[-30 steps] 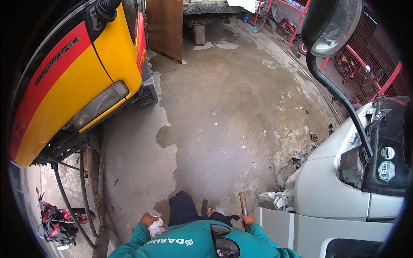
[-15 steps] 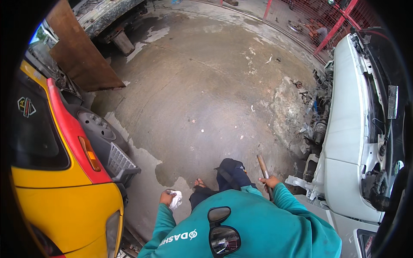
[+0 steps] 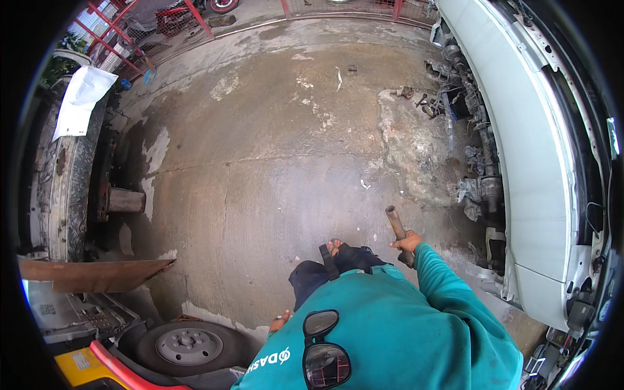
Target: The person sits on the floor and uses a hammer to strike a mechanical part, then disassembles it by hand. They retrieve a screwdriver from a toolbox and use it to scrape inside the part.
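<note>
At the far left a white sheet (image 3: 81,99) lies draped over a grimy, rounded vehicle body (image 3: 65,175). Nearer on that side sit a rusty brown panel (image 3: 97,274), a wheel with a grey steel rim (image 3: 188,343) and a corner of yellow and red bodywork (image 3: 91,367).

The left hand (image 3: 281,320) shows only as a few fingertips peeping past the teal sleeve, low in the view and just beside the wheel. Whether it is open, closed or holding anything cannot be told. 1 sandalled foot (image 3: 338,250) steps forward on the stained concrete floor (image 3: 273,162), and a pair of sunglasses (image 3: 325,354) hangs on the teal shirt at the near edge.

The right hand (image 3: 408,244) is wrapped firmly round a rusty metal pipe (image 3: 397,225). The fist sits near the pipe's lower end. Most of the pipe runs up and away from the grip, leaning slightly left, with its open mouth at the far tip. So its long axis points far into the scene, roughly along the side of the white vehicle (image 3: 533,169). The right hand is plainly the nearer one; the left is well apart from the pipe.

The right forearm reaches forward and to the right from the body, elbow bent, wrist about level. Right of the pipe lies a cluster of dirty engine parts (image 3: 478,188) under the vehicle's open flank, near the pipe but not touching it. Red railings (image 3: 195,16) close the far edge of the yard.
</note>
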Motion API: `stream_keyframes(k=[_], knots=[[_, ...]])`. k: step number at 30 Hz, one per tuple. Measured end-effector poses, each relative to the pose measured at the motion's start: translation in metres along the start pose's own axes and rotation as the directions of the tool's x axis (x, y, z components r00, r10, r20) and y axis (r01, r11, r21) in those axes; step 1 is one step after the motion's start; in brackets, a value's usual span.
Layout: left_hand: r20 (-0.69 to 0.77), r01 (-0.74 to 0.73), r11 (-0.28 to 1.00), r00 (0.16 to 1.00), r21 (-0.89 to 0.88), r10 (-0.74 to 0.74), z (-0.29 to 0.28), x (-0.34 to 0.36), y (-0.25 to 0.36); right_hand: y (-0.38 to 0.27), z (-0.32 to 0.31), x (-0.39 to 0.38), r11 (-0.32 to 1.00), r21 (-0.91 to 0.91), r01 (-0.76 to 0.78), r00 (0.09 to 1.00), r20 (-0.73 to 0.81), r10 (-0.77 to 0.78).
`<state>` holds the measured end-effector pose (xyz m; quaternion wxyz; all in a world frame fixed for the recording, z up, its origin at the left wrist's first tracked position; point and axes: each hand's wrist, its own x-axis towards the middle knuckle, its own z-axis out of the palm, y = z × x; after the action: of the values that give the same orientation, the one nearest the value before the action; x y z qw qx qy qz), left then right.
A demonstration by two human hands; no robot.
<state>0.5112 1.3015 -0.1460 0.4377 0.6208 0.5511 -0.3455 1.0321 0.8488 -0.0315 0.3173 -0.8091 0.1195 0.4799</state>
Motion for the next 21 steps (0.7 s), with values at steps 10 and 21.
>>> stream_keyframes(k=[10,21], knots=[[0.183,-0.191,0.917,0.974,0.35,0.134,-0.216,0.086,0.489,-0.138,-0.032,0.168,0.995,0.104,-0.006,0.935,-0.353,0.043],[0.24,-0.68,0.478,0.682,0.556,0.691,-0.342,0.273,1.121,-0.32,-0.104,0.216,0.505,0.86,-0.076,0.854,-0.205,0.477]])
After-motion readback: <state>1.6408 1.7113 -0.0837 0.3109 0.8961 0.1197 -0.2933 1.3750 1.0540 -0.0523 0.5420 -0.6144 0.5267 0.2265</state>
